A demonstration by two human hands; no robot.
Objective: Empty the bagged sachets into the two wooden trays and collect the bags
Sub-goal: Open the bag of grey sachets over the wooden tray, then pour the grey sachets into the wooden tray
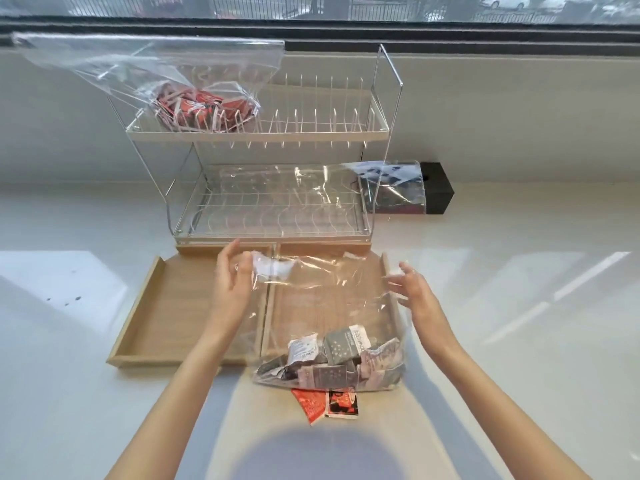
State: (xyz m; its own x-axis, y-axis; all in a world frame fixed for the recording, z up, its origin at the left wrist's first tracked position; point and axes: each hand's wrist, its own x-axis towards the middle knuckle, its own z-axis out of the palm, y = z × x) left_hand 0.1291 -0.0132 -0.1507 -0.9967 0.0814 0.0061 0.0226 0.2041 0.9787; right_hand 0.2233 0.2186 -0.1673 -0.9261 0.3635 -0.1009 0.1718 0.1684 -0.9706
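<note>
— Trays (194,306) look bare; how far along?

— Barely begun. My left hand (231,289) pinches the grey-sachet bag (329,306) above the right tray; right hand (414,289) is spread. Red-sachet bag (194,98) waits on the rack (346,133).

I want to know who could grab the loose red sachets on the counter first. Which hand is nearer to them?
Right, narrowly. The right hand is up and right of the red sachets, at the bag's edge. The left hand is farther up-left, at the bag's top corner.
</note>
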